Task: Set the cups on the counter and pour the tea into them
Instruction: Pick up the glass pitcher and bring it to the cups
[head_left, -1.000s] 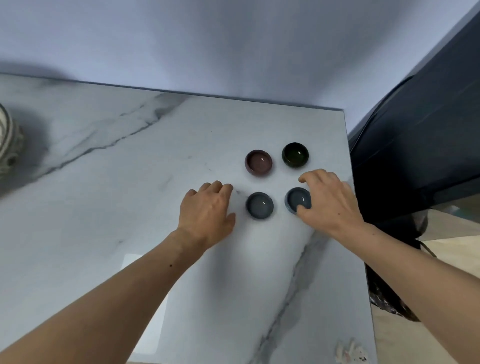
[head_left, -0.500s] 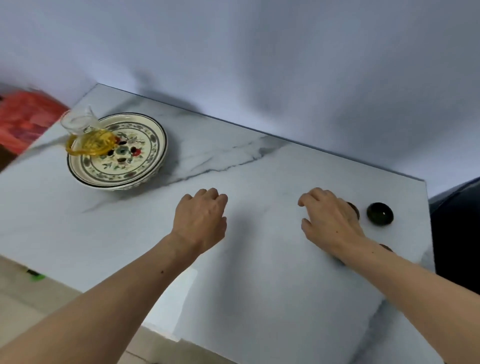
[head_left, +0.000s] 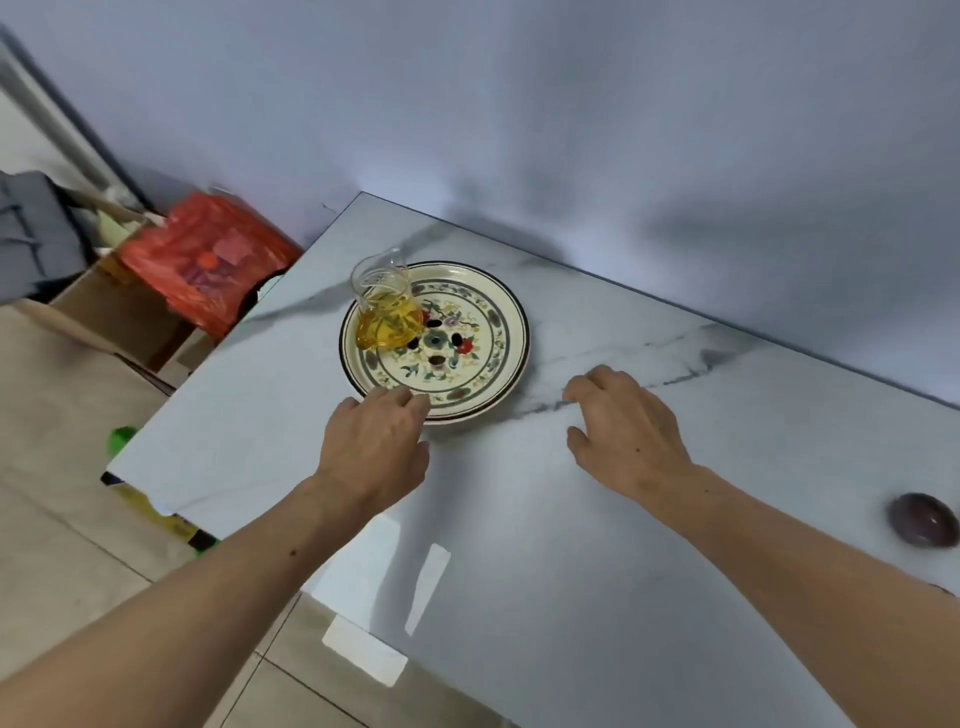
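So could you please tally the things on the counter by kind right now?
Cups: 1, the purple cup at the right edge
Glass pitchers of tea: 1
Patterned plates: 1
Total: 3

Glass pitcher (head_left: 385, 306) of amber tea, upright on the left part of a flowered plate (head_left: 498, 374) on the marble counter (head_left: 597, 571); one purplish cup (head_left: 923, 519) well apart, at the right edge.
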